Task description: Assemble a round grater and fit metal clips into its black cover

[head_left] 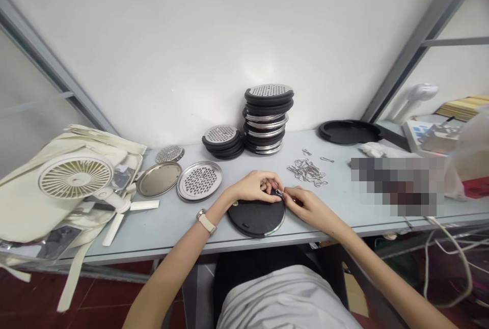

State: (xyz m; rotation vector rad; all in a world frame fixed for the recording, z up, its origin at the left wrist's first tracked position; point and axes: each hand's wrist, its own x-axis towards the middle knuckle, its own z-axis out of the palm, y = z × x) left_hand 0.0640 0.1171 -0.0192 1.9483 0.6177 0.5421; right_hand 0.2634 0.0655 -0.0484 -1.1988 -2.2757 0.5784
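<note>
A flat black round disc (pixel 256 218) with a shiny strip along its right edge lies near the front of the table. At its upper right rim, a small metal snap clip (pixel 279 193) is partly hidden by fingers. My left hand (pixel 262 185) rests over the disc's top edge, its thumb and curled fingers closed at the clip. From the right, my right hand (pixel 305 204) pinches at the same clip. Beyond it lies a loose pile of wire snap clips (pixel 307 171), several overlapping and a couple set apart.
Behind my hands stand a tall stack of black and metal discs (pixel 267 128) and a lower stack (pixel 222 140). Perforated plates (pixel 200 181) and a metal lid (pixel 159 179) lie left, near a fan (pixel 76 176) on a pale bag. A black tray (pixel 349 131) sits back right.
</note>
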